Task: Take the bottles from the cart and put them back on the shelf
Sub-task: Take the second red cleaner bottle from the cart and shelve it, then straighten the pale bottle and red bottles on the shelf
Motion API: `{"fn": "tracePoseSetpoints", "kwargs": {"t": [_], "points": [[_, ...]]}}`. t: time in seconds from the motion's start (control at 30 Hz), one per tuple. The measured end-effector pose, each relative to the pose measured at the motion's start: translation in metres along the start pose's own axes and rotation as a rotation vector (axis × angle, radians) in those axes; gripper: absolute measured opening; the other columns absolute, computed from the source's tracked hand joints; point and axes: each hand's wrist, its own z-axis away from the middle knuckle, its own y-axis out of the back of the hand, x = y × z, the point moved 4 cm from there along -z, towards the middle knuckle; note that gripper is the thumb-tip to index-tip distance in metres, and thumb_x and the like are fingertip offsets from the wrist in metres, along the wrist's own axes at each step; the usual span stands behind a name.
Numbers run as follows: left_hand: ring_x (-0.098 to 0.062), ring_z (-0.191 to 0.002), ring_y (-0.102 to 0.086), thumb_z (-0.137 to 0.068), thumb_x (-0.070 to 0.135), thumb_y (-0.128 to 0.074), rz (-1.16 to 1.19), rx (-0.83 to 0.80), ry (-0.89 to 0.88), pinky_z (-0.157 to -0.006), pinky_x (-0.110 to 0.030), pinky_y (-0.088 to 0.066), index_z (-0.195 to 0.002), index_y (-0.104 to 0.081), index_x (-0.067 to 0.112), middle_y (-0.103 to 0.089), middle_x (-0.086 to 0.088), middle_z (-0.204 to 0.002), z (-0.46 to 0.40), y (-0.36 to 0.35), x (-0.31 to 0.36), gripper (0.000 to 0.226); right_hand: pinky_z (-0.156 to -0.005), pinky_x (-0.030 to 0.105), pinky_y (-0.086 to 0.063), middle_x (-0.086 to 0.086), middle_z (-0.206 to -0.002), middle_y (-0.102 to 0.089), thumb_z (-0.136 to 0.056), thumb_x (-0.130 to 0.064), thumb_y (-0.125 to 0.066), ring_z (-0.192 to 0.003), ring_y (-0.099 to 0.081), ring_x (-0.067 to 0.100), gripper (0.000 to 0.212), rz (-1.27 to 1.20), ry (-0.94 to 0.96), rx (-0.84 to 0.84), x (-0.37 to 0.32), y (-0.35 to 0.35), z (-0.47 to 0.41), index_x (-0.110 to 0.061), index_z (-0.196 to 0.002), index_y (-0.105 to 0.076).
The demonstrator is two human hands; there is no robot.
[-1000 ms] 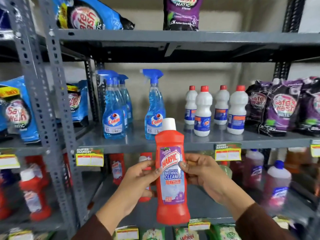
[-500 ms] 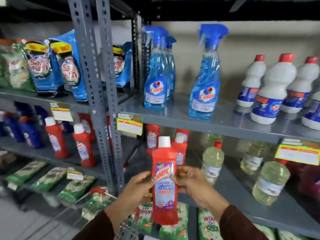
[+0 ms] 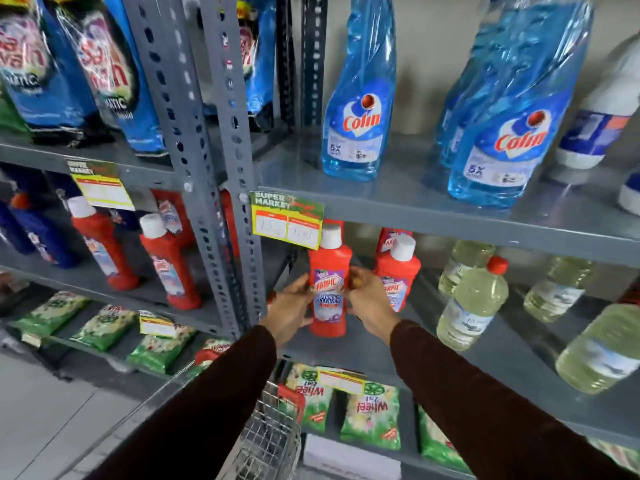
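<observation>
A red Harpic bottle (image 3: 328,285) with a white cap stands upright near the front of the grey middle shelf (image 3: 367,348). My left hand (image 3: 289,311) grips its left side and my right hand (image 3: 369,301) grips its right side. A second red Harpic bottle (image 3: 398,271) stands just behind and to the right, with one more partly hidden behind it. The wire cart (image 3: 270,441) shows at the bottom, under my arms; its contents are out of sight.
Blue Colin spray bottles (image 3: 356,109) stand on the shelf above. Pale yellow bottles (image 3: 471,306) fill the middle shelf to the right. Grey uprights (image 3: 221,188) divide off the left bay holding more red bottles (image 3: 169,265). Green detergent packs (image 3: 372,417) lie on the lower shelf.
Both hands have carried the Harpic bottle forward and down from in front of the shelves onto the middle shelf, beside the other red bottles. The view has moved closer and lower.
</observation>
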Motion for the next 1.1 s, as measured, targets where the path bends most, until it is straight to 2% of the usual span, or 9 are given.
{"fn": "tracePoseSetpoints", "kwargs": {"t": [0.1, 0.2, 0.43, 0.63, 0.77, 0.83, 0.93, 1.0, 1.1], "points": [[0.002, -0.08, -0.071, -0.099, 0.021, -0.049, -0.021, 0.001, -0.007, -0.08, -0.033, -0.051, -0.127, -0.056, 0.028, -0.074, 0.013, -0.1, -0.017, 0.0, -0.001, 0.03, -0.082, 0.045, -0.059, 0.016, -0.105, -0.072, -0.084, 0.012, -0.06, -0.091, -0.071, 0.027, 0.031, -0.036, 0.017, 0.021, 0.013, -0.001, -0.012, -0.015, -0.097, -0.066], [0.001, -0.08, -0.072, -0.099, 0.014, -0.048, -0.031, -0.015, -0.027, -0.064, -0.02, -0.055, -0.132, -0.053, 0.018, -0.069, 0.0, -0.112, -0.028, 0.003, -0.004, 0.033, -0.088, 0.053, -0.057, 0.014, -0.109, -0.073, -0.085, 0.005, -0.065, -0.098, -0.071, 0.028, 0.029, -0.033, 0.031, 0.076, 0.028, -0.001, -0.02, -0.022, -0.095, -0.067], [-0.014, -0.107, -0.062, -0.099, 0.016, -0.047, 0.01, -0.038, -0.04, -0.091, -0.033, -0.048, -0.135, -0.051, 0.025, -0.067, 0.008, -0.115, -0.038, 0.009, -0.013, 0.038, -0.096, 0.054, -0.052, 0.019, -0.121, -0.068, -0.085, 0.003, -0.067, -0.11, -0.066, 0.033, 0.036, -0.105, 0.024, 0.048, 0.045, -0.001, -0.029, -0.001, -0.12, -0.057], [-0.015, -0.112, -0.062, -0.101, 0.016, -0.043, 0.024, -0.043, -0.047, -0.089, -0.025, -0.053, -0.139, -0.049, 0.02, -0.063, -0.002, -0.128, -0.043, 0.009, -0.024, 0.038, -0.087, 0.031, -0.057, -0.002, -0.112, -0.072, -0.088, -0.003, -0.064, -0.099, -0.071, 0.009, 0.037, -0.111, 0.01, 0.046, 0.05, 0.0, -0.021, -0.011, -0.124, -0.059], [-0.019, -0.108, -0.064, -0.101, 0.013, -0.042, 0.077, -0.003, -0.07, -0.085, -0.023, -0.055, -0.136, -0.05, 0.009, -0.063, -0.011, -0.126, -0.044, 0.009, -0.034, 0.036, -0.094, 0.039, -0.056, 0.002, -0.121, -0.07, -0.087, -0.01, -0.067, -0.104, -0.069, 0.013, 0.041, -0.077, 0.003, 0.062, 0.051, -0.004, -0.017, -0.015, -0.127, -0.058], [-0.025, -0.109, -0.062, -0.1, 0.012, -0.045, 0.112, 0.078, -0.062, -0.089, -0.029, -0.053, -0.131, -0.054, 0.001, -0.064, -0.017, -0.124, -0.045, 0.014, -0.044, 0.034, -0.095, 0.037, -0.055, 0.002, -0.128, -0.065, -0.087, -0.003, -0.065, -0.112, -0.065, 0.016, 0.045, -0.105, -0.001, 0.08, 0.05, -0.003, -0.011, -0.012, -0.131, -0.055], [-0.028, -0.085, -0.06, -0.097, 0.021, -0.052, 0.106, 0.38, 0.037, -0.07, -0.03, -0.047, -0.096, -0.067, 0.006, -0.067, -0.016, -0.097, -0.03, 0.022, -0.071, 0.021, -0.076, 0.009, -0.054, 0.009, -0.126, -0.058, -0.089, 0.015, -0.051, -0.111, -0.055, 0.016, 0.047, -0.165, -0.061, 0.142, 0.06, 0.016, 0.018, 0.0, -0.133, -0.049], [-0.029, -0.071, -0.061, -0.098, 0.024, -0.05, 0.181, 0.517, 0.088, -0.062, -0.03, -0.05, -0.088, -0.061, 0.005, -0.065, -0.015, -0.085, -0.005, 0.01, -0.088, 0.024, -0.067, 0.012, -0.049, 0.011, -0.109, -0.064, -0.09, 0.009, -0.053, -0.094, -0.058, 0.017, 0.034, -0.176, -0.088, 0.201, 0.077, 0.04, 0.044, -0.002, -0.122, -0.06], [-0.032, -0.07, -0.065, -0.098, 0.02, -0.051, 0.146, 0.451, 0.089, -0.059, -0.032, -0.056, -0.091, -0.058, -0.002, -0.067, -0.022, -0.083, 0.025, -0.044, -0.107, 0.023, -0.065, 0.025, -0.05, 0.007, -0.083, -0.072, -0.09, 0.009, -0.054, -0.077, -0.062, 0.016, 0.024, -0.303, -0.126, 0.384, 0.101, 0.104, 0.081, -0.007, -0.096, -0.071]]}}
